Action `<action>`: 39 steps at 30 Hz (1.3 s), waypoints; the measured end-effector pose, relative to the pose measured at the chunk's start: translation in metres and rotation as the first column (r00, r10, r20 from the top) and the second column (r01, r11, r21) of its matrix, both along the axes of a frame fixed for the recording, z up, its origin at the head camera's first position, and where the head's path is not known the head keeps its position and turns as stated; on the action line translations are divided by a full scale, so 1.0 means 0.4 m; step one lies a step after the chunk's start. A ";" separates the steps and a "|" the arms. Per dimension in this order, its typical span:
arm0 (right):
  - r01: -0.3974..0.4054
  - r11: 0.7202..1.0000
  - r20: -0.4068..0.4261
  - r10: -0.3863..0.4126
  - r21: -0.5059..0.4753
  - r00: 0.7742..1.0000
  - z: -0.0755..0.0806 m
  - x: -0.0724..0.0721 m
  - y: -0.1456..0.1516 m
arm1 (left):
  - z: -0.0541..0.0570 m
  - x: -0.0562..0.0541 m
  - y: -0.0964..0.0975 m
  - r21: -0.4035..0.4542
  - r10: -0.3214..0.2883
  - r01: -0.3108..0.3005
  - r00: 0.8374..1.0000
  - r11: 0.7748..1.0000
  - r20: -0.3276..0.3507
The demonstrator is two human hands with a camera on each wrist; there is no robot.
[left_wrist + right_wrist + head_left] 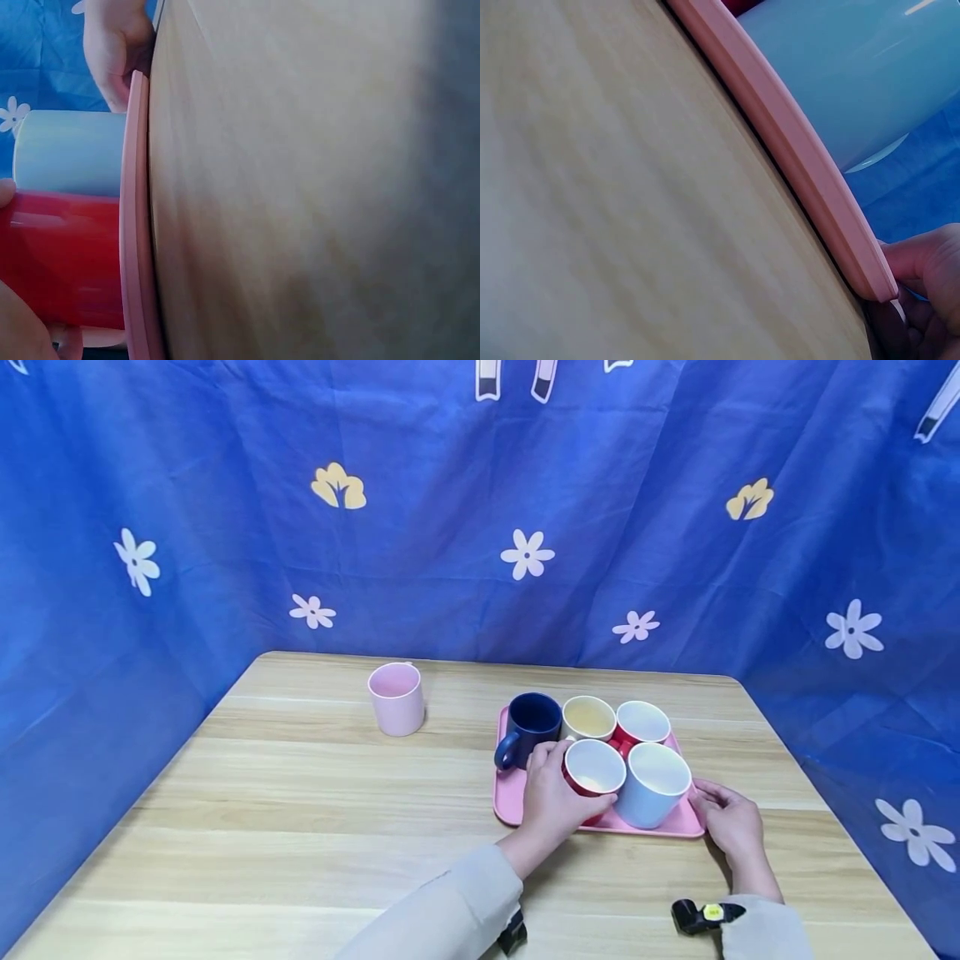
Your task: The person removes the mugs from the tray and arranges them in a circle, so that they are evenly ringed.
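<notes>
My left hand (pixel 553 793) grips a red mug (pixel 64 259) with a white inside, its fingers and thumb around the sides. The mug stands at the front of a pink tray (pixel 510 795). At the tray's right end my right hand (pixel 729 823) pinches the rim; in the right wrist view its fingers (pixel 922 259) meet the tray corner. Between the hands is a light blue mug (pixel 651 787), close beside the gripped one. Behind them on the tray stand a navy mug (pixel 534 714), a cream mug (pixel 588 718) and another red mug (pixel 642 722).
Apart from the tray, a pink mug (pixel 397 700) stands upright on the wooden table (pixel 300 827), toward the back left. A blue patterned cloth (pixel 450 510) hangs behind and along both sides. Black wrist devices (pixel 701 917) show at the sleeves.
</notes>
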State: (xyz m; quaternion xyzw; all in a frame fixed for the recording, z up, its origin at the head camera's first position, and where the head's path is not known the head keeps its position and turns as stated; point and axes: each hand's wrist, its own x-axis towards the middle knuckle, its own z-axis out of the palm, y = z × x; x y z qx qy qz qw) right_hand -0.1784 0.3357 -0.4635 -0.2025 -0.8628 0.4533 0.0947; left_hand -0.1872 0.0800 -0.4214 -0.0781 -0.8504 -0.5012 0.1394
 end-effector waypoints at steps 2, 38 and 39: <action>-0.002 1.000 0.003 0.002 -0.005 1.000 0.001 -0.001 0.000 | -0.001 -0.001 -0.002 -0.003 -0.001 0.001 1.000 1.000 -0.009; 0.005 1.000 0.013 -0.005 -0.002 1.000 -0.005 0.000 -0.001 | 0.207 -0.025 -0.097 0.105 -0.025 0.044 0.984 0.993 -0.178; 0.004 1.000 0.011 -0.004 -0.003 1.000 -0.005 0.000 -0.001 | 0.215 -0.028 -0.105 0.116 -0.019 0.041 0.983 0.992 -0.182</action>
